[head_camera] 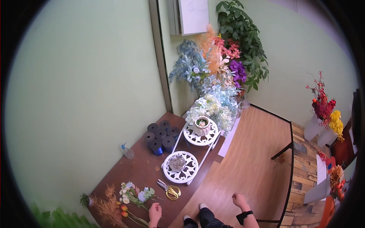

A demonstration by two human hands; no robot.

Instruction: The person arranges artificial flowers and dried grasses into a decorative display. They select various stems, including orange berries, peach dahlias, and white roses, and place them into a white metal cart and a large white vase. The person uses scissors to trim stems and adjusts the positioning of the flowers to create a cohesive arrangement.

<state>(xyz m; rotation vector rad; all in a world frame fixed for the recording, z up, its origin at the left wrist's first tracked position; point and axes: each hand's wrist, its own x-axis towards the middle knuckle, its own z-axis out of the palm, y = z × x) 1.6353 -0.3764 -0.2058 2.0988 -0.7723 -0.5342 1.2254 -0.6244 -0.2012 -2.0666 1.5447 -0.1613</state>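
Note:
My left hand [155,213] is at the bottom, over the near edge of the brown table, its fingers loosely curled with nothing seen in them. Beside it lie artificial flowers [137,193] with white and blue blooms, orange tulips [124,211] and dried brown sprigs [109,203]. Gold-handled scissors [172,191] rest on the table, blades apart, above and right of that hand. My right hand [239,200], with a black band at the wrist, hangs over the floor, fingers curled, holding nothing visible.
A white two-tier stand [180,167] bears a round dish of small items and a ribbed pot [202,129]. Ribbon spools [160,133] and a small clear bottle [129,153] stand behind. Bouquets [214,105] fill the far end. A wood-plank table [299,176] with vases is at right.

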